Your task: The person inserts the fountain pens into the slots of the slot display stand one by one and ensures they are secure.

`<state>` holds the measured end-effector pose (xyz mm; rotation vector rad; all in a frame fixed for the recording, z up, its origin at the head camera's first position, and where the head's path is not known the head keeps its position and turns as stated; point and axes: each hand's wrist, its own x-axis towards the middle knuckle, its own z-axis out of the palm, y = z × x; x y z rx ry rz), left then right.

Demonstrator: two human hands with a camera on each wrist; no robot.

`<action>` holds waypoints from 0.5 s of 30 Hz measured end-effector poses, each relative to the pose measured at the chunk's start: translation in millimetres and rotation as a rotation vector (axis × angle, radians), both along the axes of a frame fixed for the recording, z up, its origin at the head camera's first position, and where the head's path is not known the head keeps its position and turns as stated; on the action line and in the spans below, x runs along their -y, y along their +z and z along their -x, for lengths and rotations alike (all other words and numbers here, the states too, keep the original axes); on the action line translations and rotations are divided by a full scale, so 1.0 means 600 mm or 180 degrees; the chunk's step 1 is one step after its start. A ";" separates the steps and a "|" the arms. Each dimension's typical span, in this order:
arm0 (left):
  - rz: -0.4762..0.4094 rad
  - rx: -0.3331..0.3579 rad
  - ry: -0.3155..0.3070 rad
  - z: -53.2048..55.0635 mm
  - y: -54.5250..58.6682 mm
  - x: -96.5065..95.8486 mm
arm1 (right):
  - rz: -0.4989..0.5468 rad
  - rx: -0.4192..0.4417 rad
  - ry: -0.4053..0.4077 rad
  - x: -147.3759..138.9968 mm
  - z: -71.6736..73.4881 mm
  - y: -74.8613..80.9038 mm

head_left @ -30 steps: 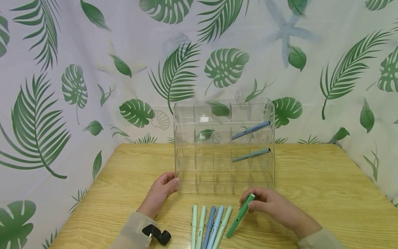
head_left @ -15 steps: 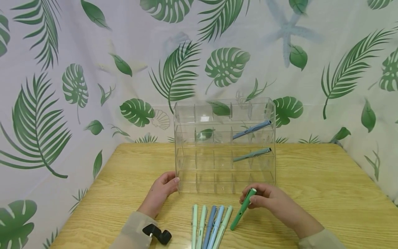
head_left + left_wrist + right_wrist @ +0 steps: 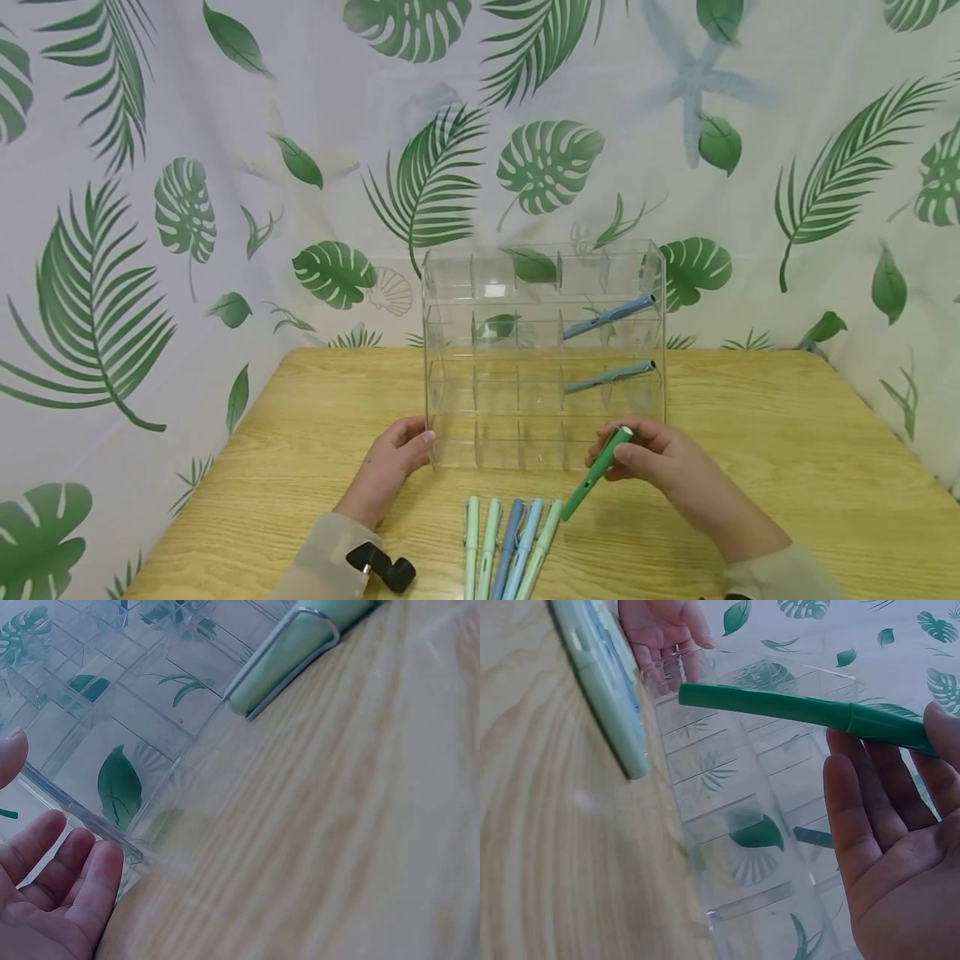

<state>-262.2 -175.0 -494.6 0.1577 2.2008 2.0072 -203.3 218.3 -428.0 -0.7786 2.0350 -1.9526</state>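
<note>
My right hand (image 3: 652,458) pinches a green fountain pen (image 3: 597,473) between thumb and fingers, in front of the rack's lower right. Its tail points down-left toward the row of pens. In the right wrist view the green pen (image 3: 769,705) runs across above the bent fingers. My left hand (image 3: 392,467) holds the lower left edge of a clear acrylic rack (image 3: 495,400), thumb at the front. In the left wrist view that rack edge passes between the thumb and the fingers (image 3: 64,870). A blue pen (image 3: 611,317) and a grey-green pen (image 3: 611,377) lie slanted in the rack's right compartments.
Several pens lie side by side before the rack: light green pens (image 3: 471,546), a dark blue pen (image 3: 508,546) and a light blue pen (image 3: 525,546). A black clip mount (image 3: 381,567) sits at my left sleeve. Behind the wooden table (image 3: 757,433) hangs a leaf-print cloth (image 3: 637,100).
My right hand has risen with the green pen, moving slightly right and closer to the rack's lower right compartments. The left hand stays at the rack's edge.
</note>
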 end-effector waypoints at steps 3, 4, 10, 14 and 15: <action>0.0012 0.0001 -0.0006 0.000 0.001 0.000 | -0.0013 -0.0085 -0.0087 0.004 0.003 0.011; 0.0016 0.0001 -0.0010 0.000 0.001 0.000 | -0.0016 -0.0117 -0.0109 0.005 0.004 0.015; 0.0036 0.0029 -0.0006 -0.002 0.004 -0.001 | -0.0005 -0.0213 -0.0284 0.012 0.012 0.040; 0.0045 0.0032 0.0000 -0.002 0.005 -0.001 | 0.0079 -0.0288 -0.0444 0.015 0.018 0.056; 0.0038 0.0032 0.0004 -0.002 0.005 -0.001 | 0.0110 -0.0294 -0.0490 0.016 0.019 0.060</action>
